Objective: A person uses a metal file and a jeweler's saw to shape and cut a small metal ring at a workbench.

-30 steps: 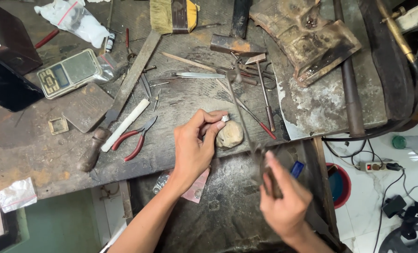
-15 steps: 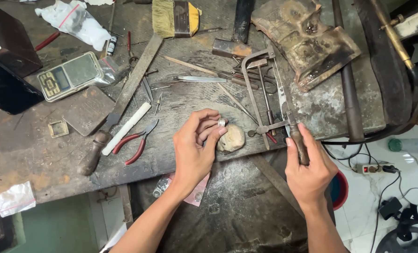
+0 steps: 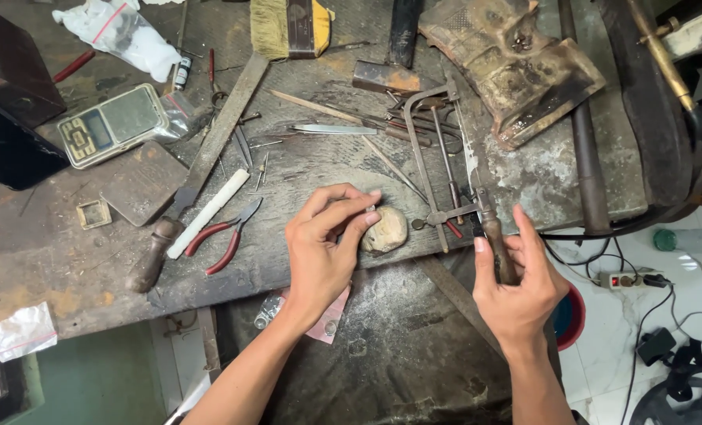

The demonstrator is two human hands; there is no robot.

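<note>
Looking down from the head camera, the left hand [image 3: 323, 252] is resting at the front edge of the surface [image 3: 68, 252], its fingers curled and pinching a small pale piece [image 3: 369, 209] between thumb and fingertips, pressed against a rounded tan lump [image 3: 385, 230] that is sitting right at that edge. The right hand [image 3: 516, 287] is hovering just off the front edge, thumb and fingers closing around the dark handle [image 3: 494, 240] of a jeweller's saw [image 3: 437, 157], whose metal frame is lying flat on the surface and reaching back toward the far edge. Red-handled pliers [image 3: 223, 236] and a white stick [image 3: 209, 212] are lying just left of the left hand, with a long wooden-handled file [image 3: 201, 169] slanting beside them. A small digital scale [image 3: 111, 124] is sitting toward the far left corner, and a brush [image 3: 288, 27] is lying at the far edge.
</note>
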